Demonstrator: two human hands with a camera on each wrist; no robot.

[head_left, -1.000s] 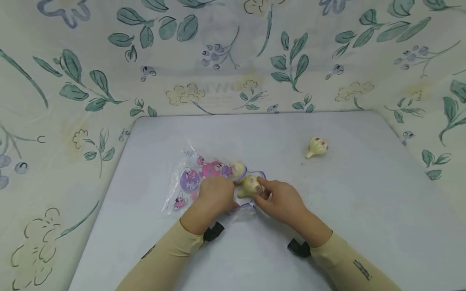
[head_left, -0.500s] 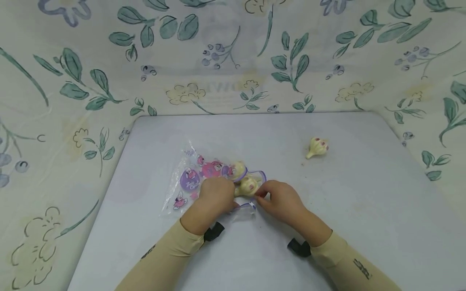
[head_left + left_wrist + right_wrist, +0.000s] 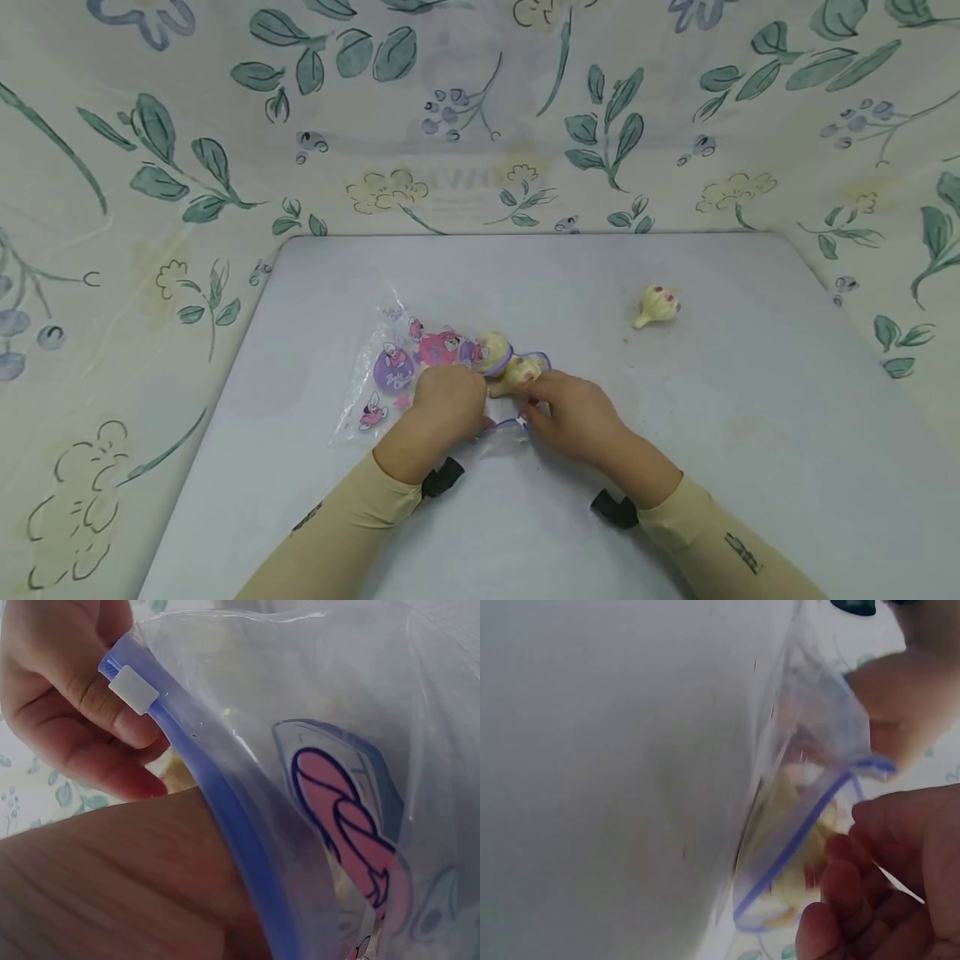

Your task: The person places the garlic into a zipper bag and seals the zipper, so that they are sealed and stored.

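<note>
A clear zip bag [image 3: 390,396] with pink and purple cartoon prints lies flat, its purple-edged mouth facing right. My left hand [image 3: 450,400] grips the bag near this mouth, with most of its fingers hidden from the head view. At the opening sits a pale yellow bulb-shaped piece [image 3: 519,372] with pink spots, its narrow end pointing into the bag. The fingers of my right hand [image 3: 576,412] are curled against its spotted end. Another yellow piece [image 3: 492,350] lies just behind it, partly under the printed plastic. A white slider [image 3: 135,690] shows on the purple zip in the left wrist view.
A third yellow piece with pink spots [image 3: 657,306] lies apart at the back right of the white table [image 3: 750,400]. A leaf-patterned cloth [image 3: 480,158] stands behind the table and along its sides.
The yellow piece at the bag's mouth has been turned, its spotted end now toward the upper right. My right fingers have moved up onto it. My left hand has stayed in place.
</note>
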